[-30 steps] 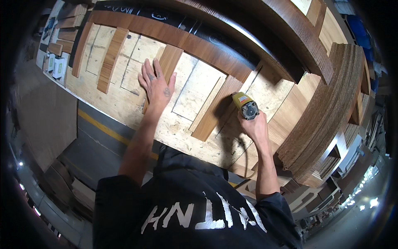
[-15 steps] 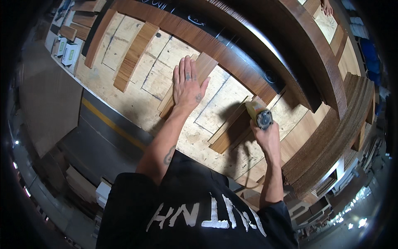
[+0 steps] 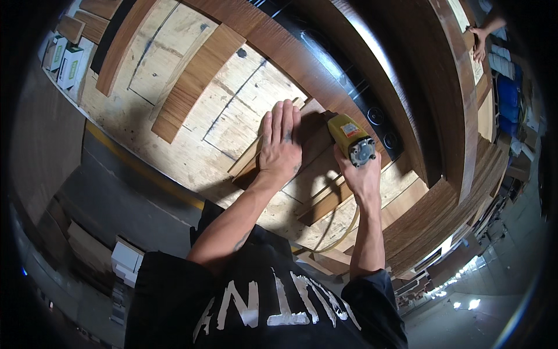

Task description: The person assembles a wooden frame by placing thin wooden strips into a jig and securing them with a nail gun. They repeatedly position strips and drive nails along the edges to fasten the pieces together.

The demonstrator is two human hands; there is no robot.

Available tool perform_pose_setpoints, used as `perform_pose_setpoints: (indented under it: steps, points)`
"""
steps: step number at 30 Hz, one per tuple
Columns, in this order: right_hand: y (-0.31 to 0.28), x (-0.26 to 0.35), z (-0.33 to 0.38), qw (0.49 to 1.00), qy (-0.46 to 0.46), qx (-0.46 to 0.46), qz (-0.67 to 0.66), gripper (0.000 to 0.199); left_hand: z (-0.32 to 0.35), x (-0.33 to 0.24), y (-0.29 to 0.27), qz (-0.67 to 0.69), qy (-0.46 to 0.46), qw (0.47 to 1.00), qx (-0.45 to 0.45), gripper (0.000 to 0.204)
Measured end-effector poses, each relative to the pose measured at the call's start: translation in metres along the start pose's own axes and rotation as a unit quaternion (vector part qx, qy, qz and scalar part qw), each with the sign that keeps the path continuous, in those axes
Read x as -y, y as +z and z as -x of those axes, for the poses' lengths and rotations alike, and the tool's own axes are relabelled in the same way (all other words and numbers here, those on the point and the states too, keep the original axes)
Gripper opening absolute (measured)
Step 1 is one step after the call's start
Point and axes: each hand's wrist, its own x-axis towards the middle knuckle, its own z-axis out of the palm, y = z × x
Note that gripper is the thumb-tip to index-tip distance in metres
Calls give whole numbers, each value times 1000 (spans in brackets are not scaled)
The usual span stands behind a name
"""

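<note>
My left hand lies flat, fingers stretched out and close together, on a short brown wooden slat that butts against a long brown board. In my right hand is a yellow nail gun, gripped by its handle. Its nose points at the joint between the slat and the long board; the exact contact is hidden. A thin air hose hangs below that hand. To the right of the left hand lies another slat, partly in shadow. A wider slat meets the long board farther left.
The pieces lie on a pale plywood tabletop with dark drawn lines. Tall dark boards stand beyond. Stacked brown panels sit at the right. Another person's hand rests at the far right; small boxes stand at the left.
The nail gun in my right hand has moved left and up, from the right-hand slat to the middle slat's joint. My left hand stays flat on the middle slat. The view has shifted.
</note>
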Motion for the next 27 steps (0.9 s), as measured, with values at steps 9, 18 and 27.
perform_pose_setpoints:
  steps: [9,18,27]
  points:
    - [-3,3,-2,998,36,47,26,34,0,4,2,3,5,1000,1,72]
    - [-4,12,-10,996,-16,54,74,34,-1,3,2,0,-4,1000,0,68]
    - [2,28,-12,996,-31,28,83,34,-1,3,9,64,-5,997,-43,70]
